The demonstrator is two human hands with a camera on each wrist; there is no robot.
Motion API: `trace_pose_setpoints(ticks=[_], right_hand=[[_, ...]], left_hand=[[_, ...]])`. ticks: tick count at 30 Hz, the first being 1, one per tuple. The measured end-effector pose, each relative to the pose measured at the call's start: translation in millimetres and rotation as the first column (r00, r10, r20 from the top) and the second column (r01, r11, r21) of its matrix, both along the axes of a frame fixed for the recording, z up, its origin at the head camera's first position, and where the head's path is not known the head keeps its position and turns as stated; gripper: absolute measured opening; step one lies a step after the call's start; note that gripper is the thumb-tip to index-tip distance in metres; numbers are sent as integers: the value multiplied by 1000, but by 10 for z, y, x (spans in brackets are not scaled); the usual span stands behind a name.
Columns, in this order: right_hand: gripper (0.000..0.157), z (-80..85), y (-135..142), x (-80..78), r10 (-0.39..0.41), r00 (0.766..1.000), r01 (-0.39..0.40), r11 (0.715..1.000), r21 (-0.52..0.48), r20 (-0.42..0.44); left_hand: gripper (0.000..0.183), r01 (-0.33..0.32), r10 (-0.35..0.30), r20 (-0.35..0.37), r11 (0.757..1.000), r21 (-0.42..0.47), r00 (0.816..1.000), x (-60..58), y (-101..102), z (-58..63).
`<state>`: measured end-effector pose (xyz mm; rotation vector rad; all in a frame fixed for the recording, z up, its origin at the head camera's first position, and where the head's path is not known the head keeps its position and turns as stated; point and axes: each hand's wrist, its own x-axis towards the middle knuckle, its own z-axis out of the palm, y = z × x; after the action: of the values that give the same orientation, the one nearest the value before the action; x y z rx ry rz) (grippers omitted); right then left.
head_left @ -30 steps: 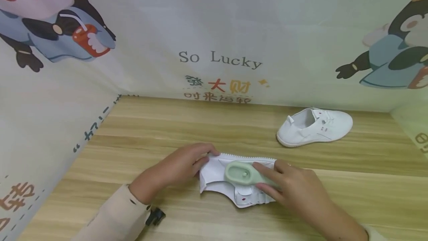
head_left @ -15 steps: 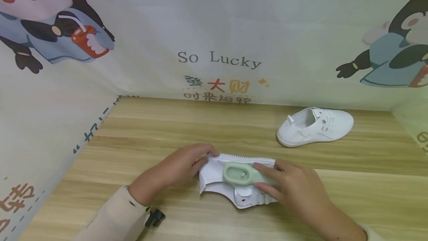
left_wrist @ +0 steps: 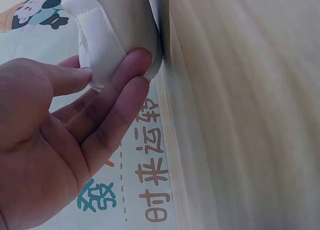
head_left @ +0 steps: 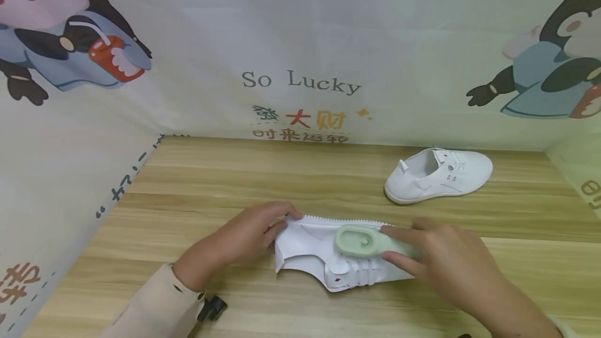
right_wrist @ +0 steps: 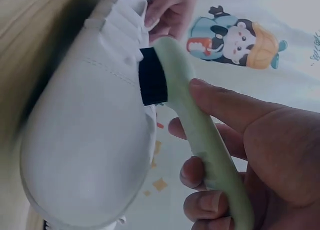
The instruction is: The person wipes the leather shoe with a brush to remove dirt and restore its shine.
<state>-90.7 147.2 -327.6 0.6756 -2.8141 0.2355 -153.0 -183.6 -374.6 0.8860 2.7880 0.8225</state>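
Observation:
A white lace-up shoe (head_left: 300,244) lies on its side on the wooden table, its sole edge facing away. At its heel, my left hand (head_left: 246,231) holds it between thumb and fingers; the left wrist view shows fingertips (left_wrist: 135,64) curled against the heel (left_wrist: 107,39). My right hand (head_left: 451,260) grips the handle of a pale green brush (head_left: 359,240). Seen from the right wrist, the dark bristles (right_wrist: 152,79) meet the shoe's side near the laces, and the fingers wrap round the handle (right_wrist: 212,155). The brush and right hand cover part of the toe in the head view.
A second white shoe (head_left: 439,179) stands upright at the back right, close to the printed backdrop (head_left: 300,40). Wood-grain tabletop (head_left: 225,171) stretches between it and the hands. A small black clip (head_left: 212,308) sits by the left sleeve.
My right hand has slid the brush to the right along the shoe's side, towards the toe, uncovering more laces. The left hand keeps its hold on the heel. The head view has shifted slightly.

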Motion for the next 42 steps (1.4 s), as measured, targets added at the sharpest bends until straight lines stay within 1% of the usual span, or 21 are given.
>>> trace_pose_setpoints(ticks=[8, 11, 14, 17, 21, 23, 27, 31, 35, 38, 41, 42], right_hand=[[37, 100, 149, -3, -12, 1000, 12, 1000, 14, 5], [37, 119, 207, -3, -15, 999, 15, 1000, 23, 28], [37, 117, 235, -8, -1, 999, 0, 1000, 13, 46], [36, 119, 229, -13, 18, 999, -18, 1000, 0, 30], [35, 131, 211, -21, 20, 1000, -20, 1000, -1, 12], [35, 135, 210, -24, 23, 1000, -23, 1000, -2, 8], [35, 139, 216, -14, 45, 999, -45, 999, -8, -7], [35, 142, 206, 2, 58, 998, -59, 998, -9, -5], [35, 105, 160, 3, 91, 995, -92, 996, -18, -39], [35, 39, 107, 1, 127, 989, -130, 991, -25, -78], [35, -34, 52, -1, 145, 985, -148, 989, -30, -95], [35, -61, 37, -6, 157, 981, -162, 986, -36, -112]], left_hand=[[26, 6, -6, -33, 1000, -1, 999, -19, 14, 17], [26, 10, -10, -20, 1000, 5, 1000, -4, 13, 8], [26, 8, -8, -11, 1000, -2, 1000, 18, 6, -11], [32, 10, -11, -38, 1000, -19, 999, 30, -1, -19], [45, 28, -30, -83, 999, -32, 996, 19, -4, 2], [50, 39, -42, -85, 999, -33, 996, 13, -9, 15], [51, 69, -72, -88, 997, -29, 994, 10, -17, 30], [47, 86, -86, -79, 996, -11, 993, 9, -15, 51], [44, 99, -98, -62, 995, 14, 993, 6, -6, 76], [44, 102, -101, -45, 994, 28, 994, 10, -5, 65], [44, 107, -105, -44, 994, 37, 993, 13, -4, 45], [45, 108, -106, -44, 993, 38, 993, 12, -3, 43]])
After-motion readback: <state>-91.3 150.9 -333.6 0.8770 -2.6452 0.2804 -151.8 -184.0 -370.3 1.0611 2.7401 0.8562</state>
